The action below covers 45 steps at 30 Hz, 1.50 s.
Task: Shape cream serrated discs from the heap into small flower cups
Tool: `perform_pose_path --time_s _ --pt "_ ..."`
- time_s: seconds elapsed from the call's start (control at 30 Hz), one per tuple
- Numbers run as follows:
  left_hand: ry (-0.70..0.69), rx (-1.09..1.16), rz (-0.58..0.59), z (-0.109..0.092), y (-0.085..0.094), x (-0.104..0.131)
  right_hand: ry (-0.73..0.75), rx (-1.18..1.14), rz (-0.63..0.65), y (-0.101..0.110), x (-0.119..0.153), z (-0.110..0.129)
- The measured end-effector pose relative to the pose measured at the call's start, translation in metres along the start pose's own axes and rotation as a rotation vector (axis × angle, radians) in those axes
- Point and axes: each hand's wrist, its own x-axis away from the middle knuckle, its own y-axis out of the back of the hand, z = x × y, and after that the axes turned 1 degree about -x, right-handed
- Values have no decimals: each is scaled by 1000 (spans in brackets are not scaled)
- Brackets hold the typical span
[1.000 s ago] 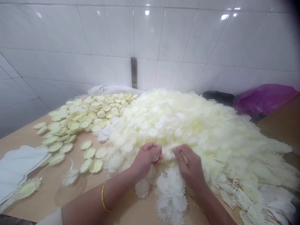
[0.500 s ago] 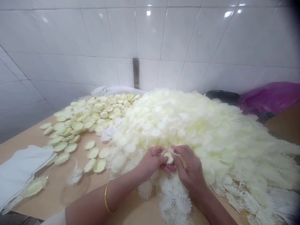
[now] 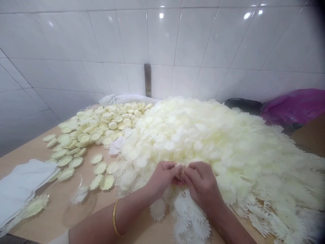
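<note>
Both hands meet at the near edge of a large heap of pale cream flower-shaped pieces (image 3: 188, 132). Between my fingers is a small scalloped flower piece (image 3: 180, 172), mostly covered by them. My left hand (image 3: 165, 178) pinches its left side between thumb and fingers. On the other side my right hand (image 3: 201, 183) is closed on it, thumb and forefinger pressed at the edge. Just below hang or lie several white toothed petal pieces (image 3: 191, 217); I cannot tell if they join the held one. A gold bangle (image 3: 115, 218) circles my left wrist.
Thicker yellowish flower discs (image 3: 83, 137) are piled at the left of the brown table (image 3: 101, 211). A white cloth (image 3: 22, 186) covers the table's left edge, near a clear thread loop (image 3: 80, 193). Behind stands a tiled wall (image 3: 162, 37); a purple bag (image 3: 294, 105) is at right.
My right hand has turned and closed in towards my left, its fingers now over the flower piece. Less of the piece shows than before.
</note>
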Motion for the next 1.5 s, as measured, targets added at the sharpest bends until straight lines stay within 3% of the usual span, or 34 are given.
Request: perform_pose_path --time_s 0.53,0.87,1.03,1.3,1.5 --pt "17 99 -65 18 0 -10 -12 140 88 -16 7 0" --pt "-32 121 23 15 -1 -7 -95 -48 57 -16 7 -4" --pt "-9 219 56 14 2 -8 -244 -217 13 -8 3 -2" --pt "33 232 116 14 3 -10 -598 -637 54 -1 -1 -3" --pt "-62 185 90 20 4 -12 -661 -734 71 -2 -3 -5"
